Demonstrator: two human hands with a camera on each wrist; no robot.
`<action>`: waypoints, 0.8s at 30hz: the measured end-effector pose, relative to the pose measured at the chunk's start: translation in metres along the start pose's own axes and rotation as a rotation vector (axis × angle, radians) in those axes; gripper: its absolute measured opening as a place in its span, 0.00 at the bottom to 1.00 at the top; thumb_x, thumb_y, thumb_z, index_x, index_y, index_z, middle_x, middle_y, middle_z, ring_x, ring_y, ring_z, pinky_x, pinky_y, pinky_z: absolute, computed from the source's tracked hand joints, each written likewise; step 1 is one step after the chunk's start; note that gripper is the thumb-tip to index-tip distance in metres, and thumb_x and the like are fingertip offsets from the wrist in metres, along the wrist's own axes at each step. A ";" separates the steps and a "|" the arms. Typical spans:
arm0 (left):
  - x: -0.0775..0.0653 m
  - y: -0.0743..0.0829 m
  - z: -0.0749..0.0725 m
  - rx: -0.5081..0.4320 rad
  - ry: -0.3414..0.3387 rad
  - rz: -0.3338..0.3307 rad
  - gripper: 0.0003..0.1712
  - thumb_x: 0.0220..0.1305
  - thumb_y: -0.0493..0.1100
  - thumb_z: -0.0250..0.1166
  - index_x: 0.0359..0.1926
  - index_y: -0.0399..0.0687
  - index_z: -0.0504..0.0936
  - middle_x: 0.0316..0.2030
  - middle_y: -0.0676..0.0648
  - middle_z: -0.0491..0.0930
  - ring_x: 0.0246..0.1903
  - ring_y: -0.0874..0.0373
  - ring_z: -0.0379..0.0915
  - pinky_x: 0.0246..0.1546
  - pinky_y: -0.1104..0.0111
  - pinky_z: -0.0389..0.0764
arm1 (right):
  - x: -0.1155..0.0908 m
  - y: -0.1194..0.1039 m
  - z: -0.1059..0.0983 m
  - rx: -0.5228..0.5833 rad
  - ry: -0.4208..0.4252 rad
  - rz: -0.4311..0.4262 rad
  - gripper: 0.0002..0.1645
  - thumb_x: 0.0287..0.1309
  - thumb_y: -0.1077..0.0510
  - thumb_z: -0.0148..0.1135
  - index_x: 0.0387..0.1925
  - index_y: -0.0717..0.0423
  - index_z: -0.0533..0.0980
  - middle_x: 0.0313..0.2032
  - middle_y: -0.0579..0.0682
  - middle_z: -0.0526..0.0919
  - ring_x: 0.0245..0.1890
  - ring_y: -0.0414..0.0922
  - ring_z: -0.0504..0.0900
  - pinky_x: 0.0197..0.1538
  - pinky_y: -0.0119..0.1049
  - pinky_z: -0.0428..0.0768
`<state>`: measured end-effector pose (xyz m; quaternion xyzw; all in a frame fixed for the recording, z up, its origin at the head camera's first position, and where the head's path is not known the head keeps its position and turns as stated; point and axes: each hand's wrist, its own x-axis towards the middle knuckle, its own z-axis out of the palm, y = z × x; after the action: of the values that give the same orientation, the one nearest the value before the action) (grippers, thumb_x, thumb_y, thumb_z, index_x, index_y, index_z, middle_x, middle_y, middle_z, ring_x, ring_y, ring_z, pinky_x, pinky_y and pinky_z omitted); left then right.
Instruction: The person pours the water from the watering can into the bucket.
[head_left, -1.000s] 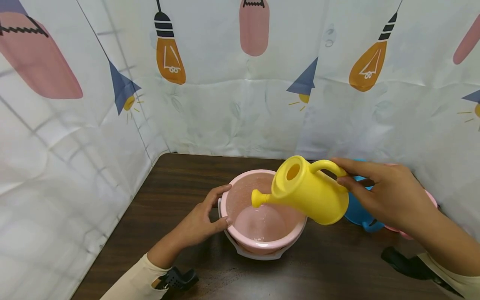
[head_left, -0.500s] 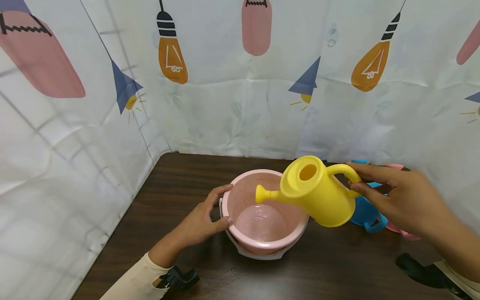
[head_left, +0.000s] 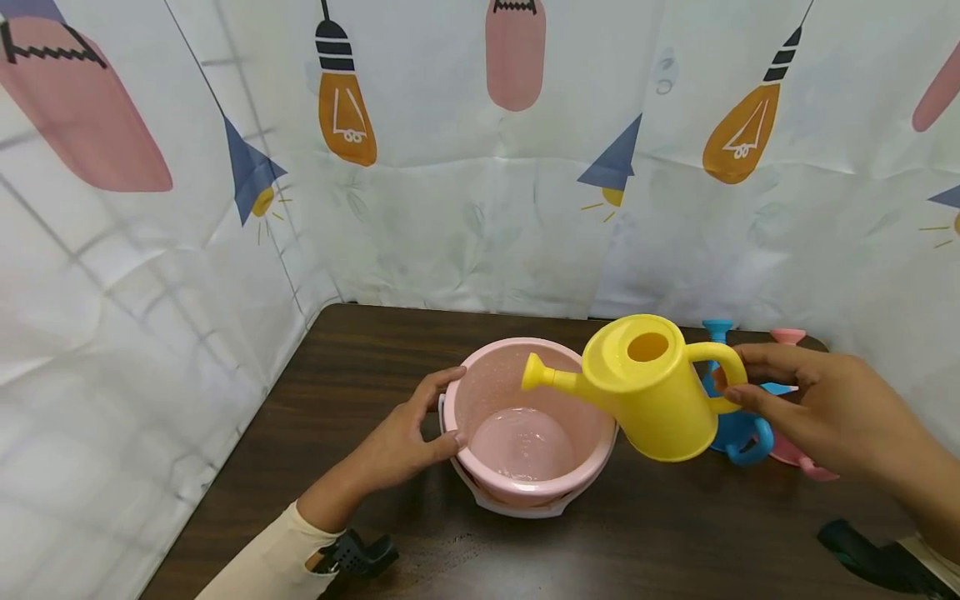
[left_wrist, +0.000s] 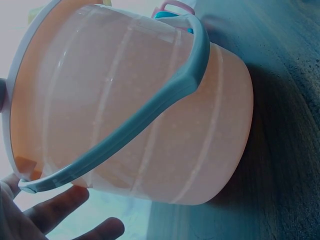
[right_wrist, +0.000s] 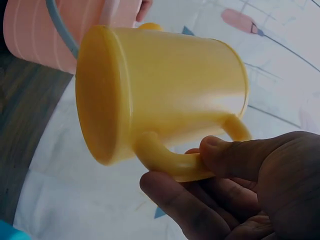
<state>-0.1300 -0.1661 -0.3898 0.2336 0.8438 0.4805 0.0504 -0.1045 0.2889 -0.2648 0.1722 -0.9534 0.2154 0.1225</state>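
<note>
A yellow toy watering can (head_left: 660, 408) is in my right hand (head_left: 832, 408), which grips its handle with thumb and fingers. The can leans slightly toward its spout, which overlaps the right side of a pink bucket (head_left: 517, 492) in the head view. A little clear liquid shows at the bucket's bottom. My left hand (head_left: 405, 442) holds the bucket's rim on the left side, thumb and forefinger spread along it. In the left wrist view, the bucket's grey handle (left_wrist: 135, 125) hangs down against its outer wall. The right wrist view shows the can's base and handle (right_wrist: 175, 167).
Behind my right hand stand a blue watering can (head_left: 735, 437) and a pink watering can (head_left: 787, 450). The dark wooden table (head_left: 360, 358) has wet specks near its front. A printed curtain (head_left: 450, 242) rises along the back and left.
My right hand has moved right with the yellow watering can, whose spout has turned upward and back from the bucket's middle. My left hand has stayed at the rim.
</note>
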 end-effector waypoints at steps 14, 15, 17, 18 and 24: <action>0.000 -0.001 0.001 -0.005 0.012 0.026 0.45 0.63 0.56 0.67 0.77 0.70 0.56 0.57 0.48 0.76 0.59 0.46 0.72 0.52 0.42 0.72 | -0.009 0.014 0.006 0.212 -0.108 0.057 0.17 0.66 0.65 0.67 0.54 0.55 0.77 0.41 0.51 0.87 0.29 0.37 0.83 0.22 0.34 0.74; 0.000 -0.001 0.001 -0.005 0.013 0.028 0.45 0.63 0.56 0.67 0.77 0.70 0.56 0.57 0.48 0.76 0.58 0.46 0.72 0.52 0.42 0.72 | -0.010 0.014 0.007 0.224 -0.109 0.060 0.17 0.67 0.65 0.66 0.55 0.56 0.76 0.40 0.51 0.87 0.27 0.38 0.82 0.21 0.34 0.74; 0.000 -0.001 0.001 -0.004 0.015 0.032 0.45 0.63 0.56 0.68 0.77 0.70 0.56 0.57 0.48 0.76 0.58 0.46 0.72 0.53 0.42 0.72 | -0.012 0.016 0.008 0.231 -0.108 0.067 0.16 0.67 0.65 0.65 0.55 0.58 0.76 0.37 0.49 0.86 0.25 0.39 0.81 0.20 0.34 0.74; 0.000 -0.002 0.001 -0.004 0.016 0.036 0.46 0.63 0.56 0.68 0.78 0.70 0.56 0.57 0.47 0.76 0.58 0.47 0.72 0.53 0.42 0.72 | -0.012 0.017 0.009 0.234 -0.106 0.071 0.16 0.67 0.65 0.65 0.55 0.58 0.75 0.35 0.48 0.85 0.24 0.39 0.80 0.20 0.34 0.74; 0.000 -0.003 0.000 -0.002 0.019 0.048 0.46 0.63 0.56 0.68 0.78 0.70 0.56 0.56 0.49 0.77 0.58 0.47 0.73 0.52 0.42 0.72 | -0.017 0.021 0.012 0.274 -0.066 0.064 0.16 0.66 0.66 0.66 0.53 0.58 0.75 0.30 0.44 0.84 0.22 0.41 0.79 0.20 0.33 0.71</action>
<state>-0.1312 -0.1668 -0.3922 0.2491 0.8378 0.4847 0.0313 -0.0985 0.3063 -0.2881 0.1637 -0.9236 0.3415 0.0593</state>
